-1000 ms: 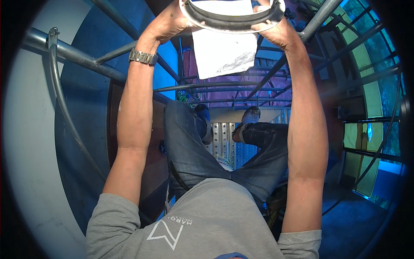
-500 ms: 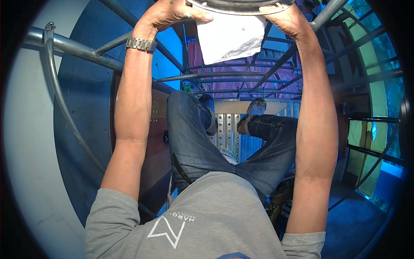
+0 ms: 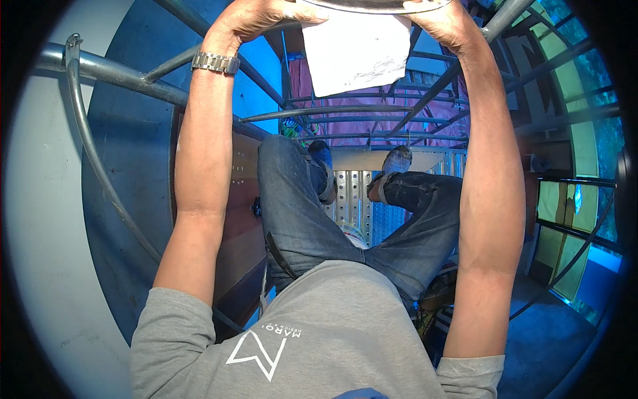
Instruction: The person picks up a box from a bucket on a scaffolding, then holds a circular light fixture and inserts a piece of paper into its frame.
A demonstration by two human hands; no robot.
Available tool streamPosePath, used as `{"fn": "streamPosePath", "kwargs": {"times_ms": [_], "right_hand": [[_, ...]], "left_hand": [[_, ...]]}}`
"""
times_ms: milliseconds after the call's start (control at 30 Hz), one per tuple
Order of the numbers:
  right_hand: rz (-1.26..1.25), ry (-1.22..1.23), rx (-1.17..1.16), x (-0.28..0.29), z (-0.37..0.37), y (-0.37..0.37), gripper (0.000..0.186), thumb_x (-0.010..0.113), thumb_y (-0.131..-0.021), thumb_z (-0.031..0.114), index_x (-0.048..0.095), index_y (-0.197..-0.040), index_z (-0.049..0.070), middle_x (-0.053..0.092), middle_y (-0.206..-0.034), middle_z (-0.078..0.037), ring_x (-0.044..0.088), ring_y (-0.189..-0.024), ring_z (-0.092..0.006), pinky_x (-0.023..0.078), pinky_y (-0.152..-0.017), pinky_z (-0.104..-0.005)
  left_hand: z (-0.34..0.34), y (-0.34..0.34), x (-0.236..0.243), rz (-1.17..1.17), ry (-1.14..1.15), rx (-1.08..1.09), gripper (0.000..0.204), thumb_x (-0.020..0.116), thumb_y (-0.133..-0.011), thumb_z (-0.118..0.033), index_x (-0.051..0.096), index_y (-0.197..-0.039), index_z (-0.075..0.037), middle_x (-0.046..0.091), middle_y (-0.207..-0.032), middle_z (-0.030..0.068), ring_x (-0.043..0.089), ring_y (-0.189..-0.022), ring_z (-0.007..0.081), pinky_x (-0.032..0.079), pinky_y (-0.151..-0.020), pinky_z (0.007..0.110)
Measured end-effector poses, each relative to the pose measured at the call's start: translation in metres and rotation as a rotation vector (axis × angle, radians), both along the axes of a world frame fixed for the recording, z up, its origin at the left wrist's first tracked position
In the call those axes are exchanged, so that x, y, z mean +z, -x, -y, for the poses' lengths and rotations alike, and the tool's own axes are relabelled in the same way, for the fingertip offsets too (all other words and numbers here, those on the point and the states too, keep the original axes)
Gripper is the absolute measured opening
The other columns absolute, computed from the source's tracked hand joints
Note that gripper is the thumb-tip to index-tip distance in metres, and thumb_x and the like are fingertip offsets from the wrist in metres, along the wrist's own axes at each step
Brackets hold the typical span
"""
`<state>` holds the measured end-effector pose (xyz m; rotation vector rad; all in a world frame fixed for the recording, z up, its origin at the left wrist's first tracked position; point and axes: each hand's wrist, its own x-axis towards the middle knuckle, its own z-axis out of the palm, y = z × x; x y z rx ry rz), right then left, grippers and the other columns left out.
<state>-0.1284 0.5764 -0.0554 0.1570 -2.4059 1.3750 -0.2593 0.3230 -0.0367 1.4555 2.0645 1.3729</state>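
Note:
At the top edge, my left hand point(image 3: 256, 16) and my right hand point(image 3: 442, 23) are raised, one at each side of a round object with a dark, shiny rim point(image 3: 375, 6). Most of this object is cut off, so its kind does not show. Both hands are closed on its edge; my left thumb lies along it, while most other fingers are hidden. A creased white sheet point(image 3: 359, 53) hangs below the rim between the hands. Whether it is paper or cloth, I cannot tell.
Grey metal scaffold tubes point(image 3: 126, 78) run around me, some crossing in front. A bent metal bar point(image 3: 90, 149) hangs at the left by a pale wall point(image 3: 43, 219). My feet rest near a perforated metal platform point(image 3: 352, 189). Pinkish-purple sheeting point(image 3: 379, 120) lies beyond the tubes.
The dark-rimmed object has moved up, and less of it shows. My right hand has shifted slightly right. The white sheet still hangs in nearly the same place.

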Motion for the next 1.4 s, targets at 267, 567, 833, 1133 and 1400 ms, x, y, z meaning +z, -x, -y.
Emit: {"fn": "streamPosePath", "kwargs": {"times_ms": [267,567,833,1133,1400], "right_hand": [[-0.019,-0.007,-0.002,0.002,0.001,-0.003,0.072,0.087,-0.077,0.008,0.052,-0.140,0.006,0.064,-0.125,-0.011,0.063,-0.114,-0.0221,0.056,-0.096,-0.0349],[0.095,-0.084,-0.137,0.019,0.014,-0.010,0.069,0.081,-0.074,0.003,0.054,-0.138,0.007,0.064,-0.128,-0.012,0.062,-0.117,-0.0242,0.054,-0.100,-0.0372],[0.124,-0.150,-0.161,0.023,0.017,-0.011,0.070,0.081,-0.074,0.002,0.054,-0.138,0.008,0.064,-0.128,-0.013,0.063,-0.117,-0.0261,0.054,-0.101,-0.0377],[0.075,-0.096,-0.104,0.025,0.018,-0.021,0.067,0.081,-0.077,0.005,0.054,-0.138,0.010,0.065,-0.126,-0.010,0.063,-0.116,-0.0243,0.053,-0.102,-0.0369],[0.016,-0.189,-0.119,0.014,0.010,-0.006,0.046,0.078,-0.084,0.012,0.060,-0.127,0.007,0.068,-0.117,-0.009,0.064,-0.111,-0.0220,0.053,-0.098,-0.0362]], "left_hand": [[0.003,0.007,0.001,-0.083,0.007,-0.051,0.039,0.089,-0.077,-0.026,0.065,-0.105,-0.011,0.071,-0.098,-0.0001,0.064,-0.091,0.0146,0.053,-0.089,0.032],[0.004,0.008,-0.001,-0.077,-0.029,-0.059,0.042,0.089,-0.073,-0.022,0.066,-0.106,-0.011,0.070,-0.104,0.0012,0.062,-0.096,0.0153,0.054,-0.096,0.033],[0.003,0.005,-0.002,0.009,-0.081,-0.005,0.038,0.088,-0.075,-0.023,0.065,-0.104,-0.012,0.069,-0.100,0.0004,0.062,-0.094,0.0161,0.053,-0.093,0.034],[0.002,0.001,0.001,-0.096,-0.012,-0.027,0.039,0.089,-0.075,-0.024,0.064,-0.103,-0.013,0.070,-0.098,0.0001,0.062,-0.092,0.0158,0.053,-0.092,0.033],[0.003,-0.002,0.004,0.003,0.033,-0.057,0.040,0.090,-0.074,-0.018,0.064,-0.103,-0.011,0.070,-0.097,-0.0007,0.063,-0.088,0.0134,0.055,-0.087,0.031]]}}
